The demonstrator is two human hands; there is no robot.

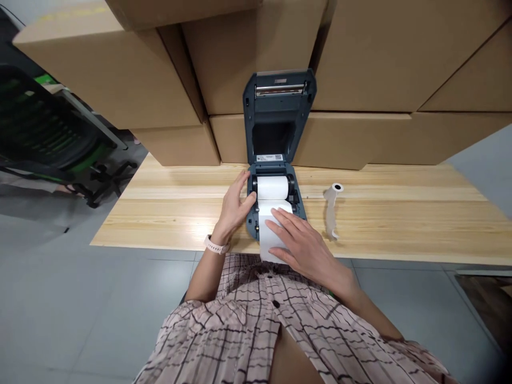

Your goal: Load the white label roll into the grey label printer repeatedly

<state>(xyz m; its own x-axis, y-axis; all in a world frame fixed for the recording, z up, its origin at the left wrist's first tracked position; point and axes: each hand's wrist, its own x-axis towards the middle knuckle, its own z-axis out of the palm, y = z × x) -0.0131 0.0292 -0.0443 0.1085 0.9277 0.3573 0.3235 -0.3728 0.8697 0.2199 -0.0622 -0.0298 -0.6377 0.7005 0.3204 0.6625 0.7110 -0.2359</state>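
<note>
A dark grey label printer (251,224) stands on the wooden table with its lid (276,120) raised. Inside it sits a white label roll (272,188), and its paper strip (267,240) runs forward over the printer's front and past the table edge. My left hand (235,207) rests against the printer's left side, fingers stretched out and thumb near the roll holder. Flat on the paper strip lies my right hand (298,240), its fingers extended and slightly apart. To the right, a small spent roll (335,188) with a curled strip of backing lies on the table.
Large cardboard boxes (360,58) are stacked along the back of the wooden table (400,213), right behind the raised lid. An office chair (48,128) stands on the floor at the left. The table's front edge is close to my body.
</note>
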